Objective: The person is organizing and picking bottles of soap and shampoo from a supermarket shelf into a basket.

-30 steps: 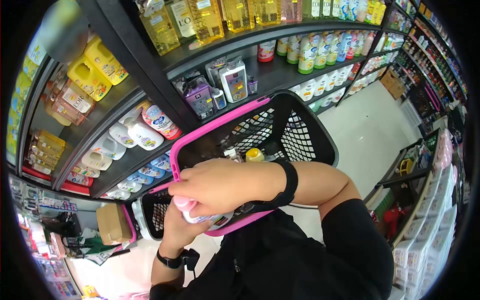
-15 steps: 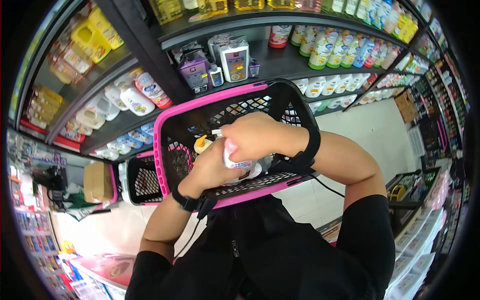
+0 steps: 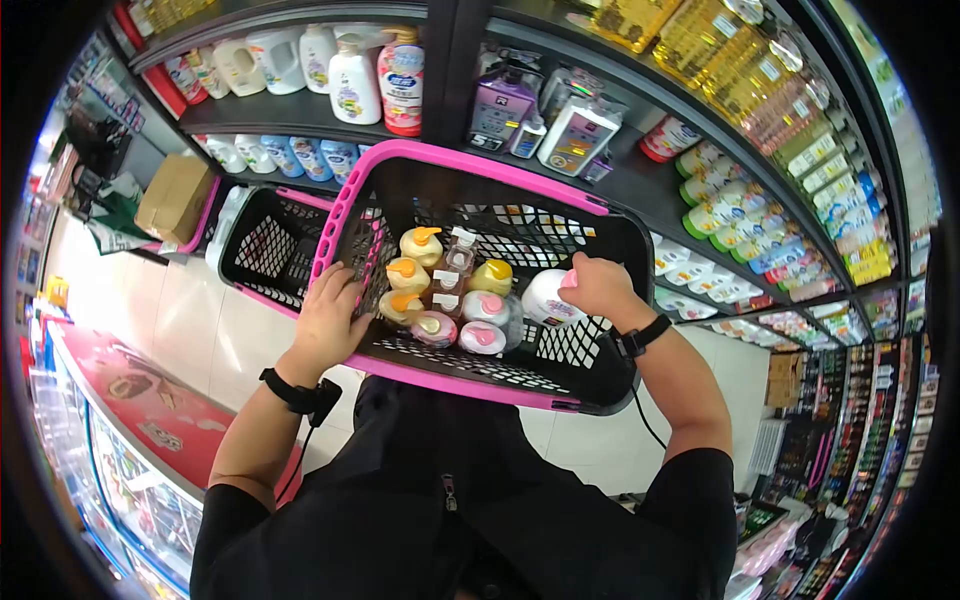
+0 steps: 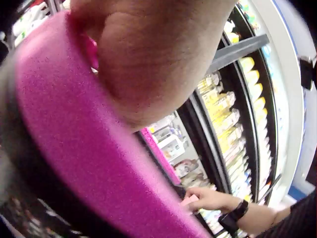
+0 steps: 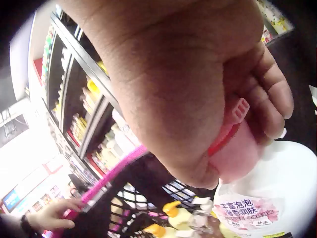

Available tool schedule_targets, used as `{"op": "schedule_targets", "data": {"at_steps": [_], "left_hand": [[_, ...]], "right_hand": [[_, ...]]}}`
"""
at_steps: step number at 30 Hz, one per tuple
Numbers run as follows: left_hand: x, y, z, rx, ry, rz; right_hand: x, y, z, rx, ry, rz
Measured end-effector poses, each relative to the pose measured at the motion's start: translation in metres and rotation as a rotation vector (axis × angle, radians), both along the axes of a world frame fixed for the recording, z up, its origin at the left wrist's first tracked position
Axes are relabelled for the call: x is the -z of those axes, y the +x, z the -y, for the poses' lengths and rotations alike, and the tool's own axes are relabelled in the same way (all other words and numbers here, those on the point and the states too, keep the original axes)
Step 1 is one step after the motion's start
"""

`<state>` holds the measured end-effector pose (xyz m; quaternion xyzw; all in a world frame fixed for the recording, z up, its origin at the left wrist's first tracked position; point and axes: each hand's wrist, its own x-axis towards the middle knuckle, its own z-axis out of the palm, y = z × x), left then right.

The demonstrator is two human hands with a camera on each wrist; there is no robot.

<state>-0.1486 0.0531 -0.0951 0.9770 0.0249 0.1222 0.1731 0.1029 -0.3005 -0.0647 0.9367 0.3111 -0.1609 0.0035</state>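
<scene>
In the head view my right hand [image 3: 603, 291] grips the pink pump top of a white bottle [image 3: 551, 297], which leans inside the right part of a black shopping basket [image 3: 600, 385] with pink rims. Close up in the right wrist view, thumb and fingers wrap the pink cap [image 5: 237, 156], above a label with pink flowers. My left hand [image 3: 328, 315] holds the basket's left end at the pink rim [image 3: 322, 262]. Several pump bottles stand packed in the basket's left half, among them cream ones with orange pumps [image 3: 407, 268] and white ones with pink pumps [image 3: 487, 307].
A second black basket [image 3: 262, 248] adjoins on the left, with a cardboard box [image 3: 175, 197] beyond it. Dark shelves behind hold white pump bottles [image 3: 354, 80], a purple package [image 3: 503, 110] and yellow bottles [image 3: 708, 62]. A red-topped counter [image 3: 150, 390] stands at the lower left.
Both hands were together on a white bottle with a pink top over the basket. They have parted: the left moved to the rim, the right carried the bottle rightward. The head view has turned.
</scene>
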Motion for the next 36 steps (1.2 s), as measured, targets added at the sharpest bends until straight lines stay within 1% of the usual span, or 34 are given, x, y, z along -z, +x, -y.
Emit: {"op": "schedule_targets", "data": {"at_steps": [3,4,7,8,12,13,15,16,17,18,21,24,28,31,33,34,36], "left_hand": [[-0.007,-0.002,0.008,-0.125,0.123,0.068],[-0.003,-0.001,0.008,-0.184,0.075,0.055],[0.001,-0.001,0.007,-0.218,0.027,0.009],[0.000,-0.001,0.009,-0.223,0.056,0.006],[0.003,0.001,0.007,-0.208,0.086,0.005],[0.001,0.002,0.008,-0.204,0.087,0.004],[0.001,0.003,0.010,-0.208,0.126,-0.015],[0.000,0.004,0.011,-0.214,0.121,-0.022],[0.000,0.004,0.011,-0.215,0.128,-0.034],[0.000,0.005,0.011,-0.215,0.134,-0.048],[-0.001,0.006,0.013,-0.212,0.149,-0.088],[-0.004,0.009,0.013,-0.215,0.160,-0.105],[-0.006,0.009,0.012,-0.204,0.152,-0.108],[-0.012,0.007,0.008,-0.170,0.114,-0.097],[-0.012,0.010,-0.010,-0.145,-0.114,-0.012],[-0.012,0.014,-0.022,-0.127,-0.226,0.032],[-0.013,0.032,-0.056,-0.107,-0.339,0.048]], "right_hand": [[0.044,0.023,0.001,-0.010,-0.074,-0.026],[0.056,0.029,-0.002,0.029,-0.118,-0.047],[0.103,0.052,-0.003,0.089,-0.118,-0.074],[0.117,0.058,-0.004,0.122,-0.118,-0.102],[0.174,0.069,-0.013,0.247,-0.104,-0.080],[0.175,0.067,-0.018,0.262,-0.151,-0.140],[0.198,0.066,-0.017,0.309,-0.142,-0.165],[0.199,0.062,-0.016,0.304,-0.120,-0.160],[0.212,0.061,-0.014,0.285,-0.115,-0.114],[0.224,0.063,-0.010,0.298,-0.097,-0.121],[0.236,0.070,-0.006,0.336,-0.030,-0.157],[0.233,0.074,-0.006,0.344,-0.015,-0.175],[0.226,0.071,-0.007,0.380,-0.058,-0.195],[0.220,0.074,-0.014,0.418,-0.205,-0.193],[0.197,0.067,-0.022,0.421,-0.190,-0.161],[0.198,0.067,-0.022,0.396,-0.176,-0.109],[0.178,0.059,-0.025,0.339,-0.084,-0.072]]}}
